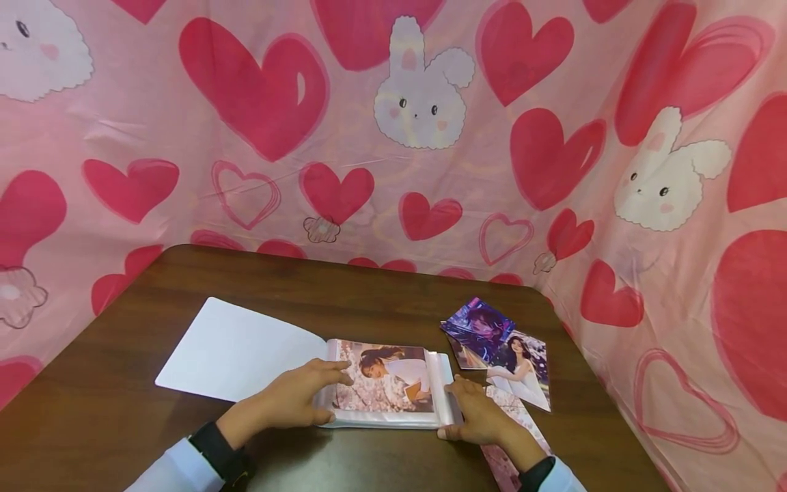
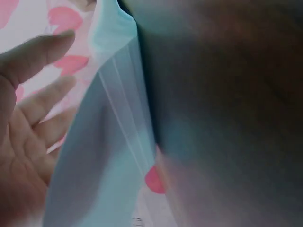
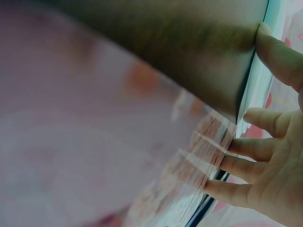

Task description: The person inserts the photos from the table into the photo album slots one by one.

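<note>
A: What's in the head view, pls?

B: A dark wood bench, w/ a pink cloth of hearts and bunnies hung behind it. A small photo album lies open near the front edge, white cover folded out to the left. The top sleeve shows a photo of a person in white among pink blossoms.

A: And the hands?

B: Left hand lies on the album's left part, fingers fairly straight, tips pressing the sleeve by the spine. It grips nothing. Right hand is at the album's right edge; the right wrist view shows its fingertips against the stacked sleeve edges and the thumb on the far side, holding the edge lightly rather than clenched.

A: Anything else nearby?

B: Loose photos just right of the album, overlapping: a purple-toned one, and a person in a white dress. One more lies partly under the right wrist.

A: Which step is this, d'you think?

B: Prob. settling a photo in its sleeve, or about to turn a page. I can't tell which.

A: Next move needs?

B: I'd say: left hand pins the album flat while the right separates one sleeve from the stack. They're thin and cling together, so a careful pinch.
</note>
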Available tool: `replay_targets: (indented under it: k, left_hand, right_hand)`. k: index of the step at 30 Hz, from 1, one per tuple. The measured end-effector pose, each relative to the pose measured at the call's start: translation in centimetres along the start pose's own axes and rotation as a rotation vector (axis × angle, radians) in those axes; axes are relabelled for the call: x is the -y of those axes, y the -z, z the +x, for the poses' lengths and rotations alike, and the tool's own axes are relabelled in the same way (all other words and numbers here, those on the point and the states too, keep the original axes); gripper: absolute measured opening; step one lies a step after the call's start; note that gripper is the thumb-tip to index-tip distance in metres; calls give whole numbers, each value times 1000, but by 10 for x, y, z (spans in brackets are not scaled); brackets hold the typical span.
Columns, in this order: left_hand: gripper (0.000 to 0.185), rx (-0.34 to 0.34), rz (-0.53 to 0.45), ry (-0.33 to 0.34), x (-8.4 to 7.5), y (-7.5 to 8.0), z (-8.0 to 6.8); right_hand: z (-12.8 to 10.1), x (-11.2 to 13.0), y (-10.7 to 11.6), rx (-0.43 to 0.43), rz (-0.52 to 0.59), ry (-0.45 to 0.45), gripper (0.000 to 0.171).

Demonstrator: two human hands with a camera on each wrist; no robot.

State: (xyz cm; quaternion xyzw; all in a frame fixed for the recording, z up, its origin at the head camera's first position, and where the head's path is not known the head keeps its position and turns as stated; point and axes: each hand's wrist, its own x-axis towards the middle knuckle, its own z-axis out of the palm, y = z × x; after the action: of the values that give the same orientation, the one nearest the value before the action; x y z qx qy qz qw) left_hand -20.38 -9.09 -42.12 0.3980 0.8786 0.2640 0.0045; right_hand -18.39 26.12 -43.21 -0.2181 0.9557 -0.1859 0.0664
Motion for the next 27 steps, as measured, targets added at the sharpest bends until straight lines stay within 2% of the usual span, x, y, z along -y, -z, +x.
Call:
replay_targets:
  k: [2, 4, 7, 10, 18, 24, 27]
  left_hand:
    - [50, 77, 6, -4, -4, 1, 0]
    - [53, 128, 35, -26, -8, 1, 0]
    - [54, 145, 107, -90, -11, 0, 0]
    - [51, 121, 162, -127, -12, -2, 0]
    - [46, 61, 182, -104, -11, -5, -1]
    - [28, -35, 205, -170, -7, -7, -1]
    - [25, -52, 199, -176, -6, -8, 0]
  right_hand:
    - [0, 0, 0, 2, 2, -3, 73]
    - [0, 0, 1, 4, 1, -7, 73]
    - [-1, 0, 1, 6, -5, -10, 73]
    - [-1, 0, 0, 6, -5, -9, 73]
    - [0, 0, -1, 9, -2, -1, 72]
    - [0, 0, 0, 11, 4, -8, 72]
    - [0, 0, 0, 13, 3, -11, 73]
